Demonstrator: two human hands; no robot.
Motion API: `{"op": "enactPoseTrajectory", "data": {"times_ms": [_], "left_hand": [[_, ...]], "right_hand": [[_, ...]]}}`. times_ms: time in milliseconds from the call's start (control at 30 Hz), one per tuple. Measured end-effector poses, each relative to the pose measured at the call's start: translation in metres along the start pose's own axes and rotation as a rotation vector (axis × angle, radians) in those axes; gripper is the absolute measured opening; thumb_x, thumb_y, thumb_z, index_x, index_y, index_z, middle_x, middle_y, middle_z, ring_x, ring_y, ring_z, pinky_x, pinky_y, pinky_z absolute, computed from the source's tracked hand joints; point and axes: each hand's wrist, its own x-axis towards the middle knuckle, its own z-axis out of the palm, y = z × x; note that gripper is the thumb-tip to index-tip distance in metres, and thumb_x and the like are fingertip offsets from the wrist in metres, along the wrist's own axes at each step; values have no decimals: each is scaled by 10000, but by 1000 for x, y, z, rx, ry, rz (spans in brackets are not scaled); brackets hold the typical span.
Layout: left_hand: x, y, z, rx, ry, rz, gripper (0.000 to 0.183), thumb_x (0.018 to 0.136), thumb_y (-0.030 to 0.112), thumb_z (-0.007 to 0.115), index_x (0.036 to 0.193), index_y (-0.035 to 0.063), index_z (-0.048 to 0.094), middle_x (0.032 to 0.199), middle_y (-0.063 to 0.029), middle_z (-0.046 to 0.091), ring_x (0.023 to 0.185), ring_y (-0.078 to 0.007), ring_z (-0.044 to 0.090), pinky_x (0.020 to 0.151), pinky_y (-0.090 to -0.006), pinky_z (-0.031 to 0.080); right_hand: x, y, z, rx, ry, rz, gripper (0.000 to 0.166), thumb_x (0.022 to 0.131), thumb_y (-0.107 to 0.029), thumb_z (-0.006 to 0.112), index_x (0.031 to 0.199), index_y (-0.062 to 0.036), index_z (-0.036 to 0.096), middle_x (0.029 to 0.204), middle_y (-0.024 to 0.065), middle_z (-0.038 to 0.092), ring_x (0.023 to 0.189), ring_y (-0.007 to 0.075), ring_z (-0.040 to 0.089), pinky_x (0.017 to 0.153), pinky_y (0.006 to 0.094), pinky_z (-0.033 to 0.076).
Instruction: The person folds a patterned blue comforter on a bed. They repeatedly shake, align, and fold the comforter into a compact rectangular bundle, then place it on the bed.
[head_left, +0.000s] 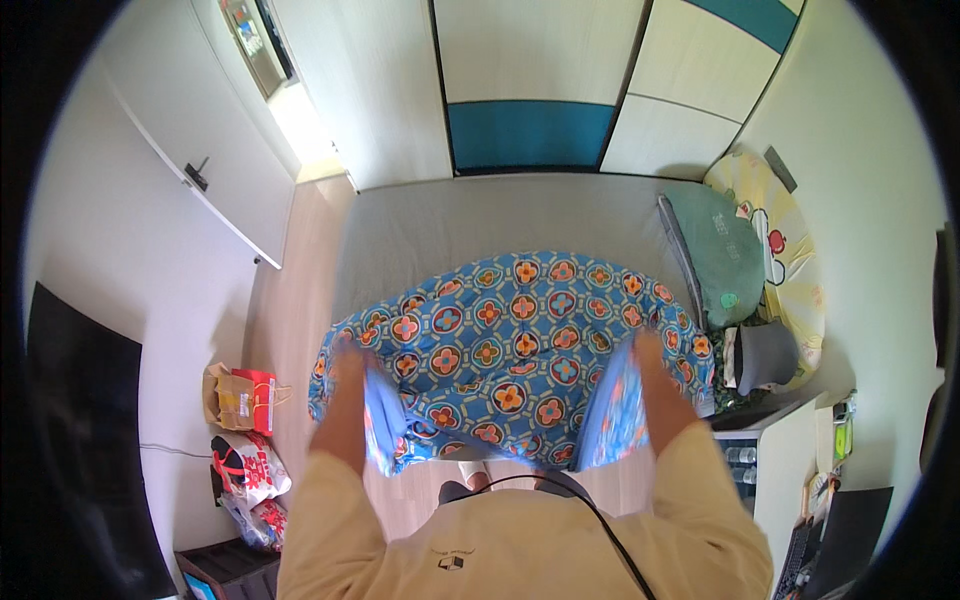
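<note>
A blue quilt (510, 337) patterned with round flower motifs is spread over the near half of a bed with a grey sheet (480, 217). My left hand (352, 356) grips the quilt near its left side, and my right hand (646, 346) grips it near its right side. Both hands are blurred, so the fingers are hard to make out. From each hand a fold of the fabric hangs towards me, and the near edge sags between them above the floor.
A green pillow (716, 255), a yellow patterned cushion (795, 270) and a grey cushion (765, 356) lie at the bed's right end. A white cabinet (784, 457) stands at right. Bags (251, 465) and a cardboard box (229, 397) line the left wall near a door (202, 142).
</note>
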Motion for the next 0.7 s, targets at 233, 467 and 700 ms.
{"op": "enactPoseTrajectory", "data": {"times_ms": [233, 467, 700], "left_hand": [[156, 82, -619, 487, 991, -118, 329, 697, 269, 833, 1001, 178, 746, 1084, -64, 719, 1016, -257, 704, 819, -425, 573], [38, -97, -773, -488, 1256, 27, 357, 808, 252, 677, 1141, 120, 685, 1152, -79, 691, 1051, -252, 678, 881, -399, 547], [-2, -237, -703, -1159, 1051, -49, 413, 920, 235, 521, 1280, 63, 625, 1221, -93, 662, 1086, -247, 653, 944, -372, 521]], "right_hand": [[303, 202, -582, -61, 816, 233, 160, 872, -234, 624, 966, -104, 638, 954, 152, 713, 886, 311, 702, 721, 459, 548], [110, 442, -738, 1031, 1268, 161, 411, 929, -338, 672, 1173, -12, 615, 1120, 190, 686, 1035, 346, 670, 843, 433, 557], [-20, 553, -613, 1582, 1323, 537, 323, 848, -178, 705, 1045, 72, 647, 1048, 149, 681, 962, 260, 670, 810, 378, 580]]}}
